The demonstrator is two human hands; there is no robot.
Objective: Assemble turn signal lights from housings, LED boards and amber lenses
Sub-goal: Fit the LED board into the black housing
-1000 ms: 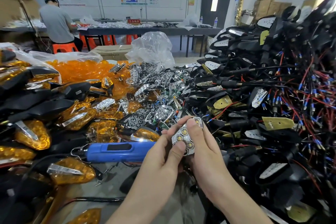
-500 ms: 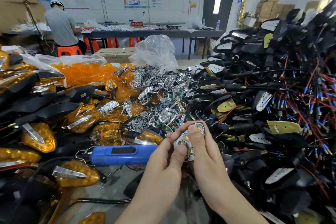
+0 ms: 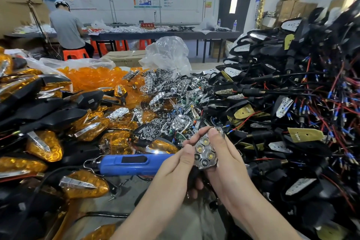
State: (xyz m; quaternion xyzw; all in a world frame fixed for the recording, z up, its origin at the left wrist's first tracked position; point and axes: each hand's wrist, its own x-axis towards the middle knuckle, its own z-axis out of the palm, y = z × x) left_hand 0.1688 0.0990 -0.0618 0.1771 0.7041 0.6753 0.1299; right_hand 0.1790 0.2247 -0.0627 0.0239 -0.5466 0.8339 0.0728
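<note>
Workshop room, long table at the back with a person (image 3: 66, 27) seated at it. Your bench is buried. A heap of black housings (image 3: 292, 103) with red and blue leads takes your whole right side. Finished lights (image 3: 44, 148) are stacked at left, amber lenses (image 3: 93, 78) sit in a bag behind them, chrome reflectors (image 3: 165, 91) in the middle. Blue driver (image 3: 132, 163) lies just left of your hands.

Both hands are closed on one part. Your left hand (image 3: 175, 171) pinches the left edge of the LED cluster (image 3: 205, 152) with the thumb. Your right hand (image 3: 228, 161) grips its right side, thumb pressed on the top end. Cluster sits between your hands, LEDs facing you.

Risks, my read: off-centre thumb pressure could seat it crooked or snap a tab. A lead could get pinched underneath. Drop it and it is lost among the reflectors.

Hidden: something dark under the cluster, maybe a housing, can't tell. Your fingers behind it are out of sight. Any wires from it blend into the pile.
</note>
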